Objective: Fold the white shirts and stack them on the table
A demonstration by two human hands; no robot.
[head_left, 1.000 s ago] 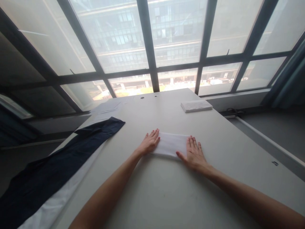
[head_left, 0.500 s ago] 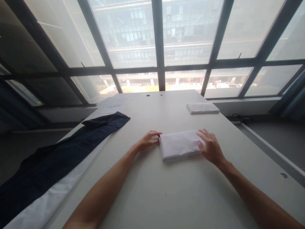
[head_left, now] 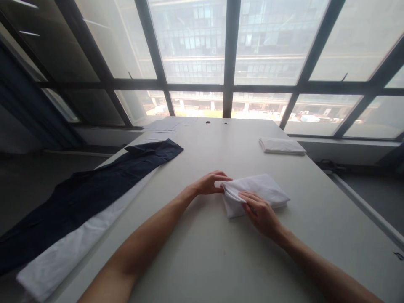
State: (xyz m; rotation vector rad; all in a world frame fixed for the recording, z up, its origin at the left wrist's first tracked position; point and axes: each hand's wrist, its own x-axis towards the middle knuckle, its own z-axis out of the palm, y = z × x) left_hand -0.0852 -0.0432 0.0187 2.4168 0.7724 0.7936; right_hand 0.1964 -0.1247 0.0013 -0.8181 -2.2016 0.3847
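Note:
A folded white cloth point(head_left: 265, 189) lies on the white table in front of me, its upper layer raised and skewed at the near left side. At the cloth's left corner, my left hand point(head_left: 212, 183) is closed, pinching the edge between thumb and fingers. My right hand point(head_left: 259, 212) is at the near edge, fingers over the raised layer and closed on it; its thumb is mostly hidden. Farther back on the right rests a second folded white cloth point(head_left: 282, 146), which neither hand touches.
Dark navy fabric point(head_left: 94, 191) stretches along the table's left side, over white fabric point(head_left: 75, 248) that hangs past the near left edge. More thin white fabric point(head_left: 162, 126) lies at the far left. Large windows stand behind the white table point(head_left: 202, 244).
My right hand has moved from the cloth's right side to its near left edge, where the top layer is now lifted. My left hand stays at the left corner. The view has shifted slightly.

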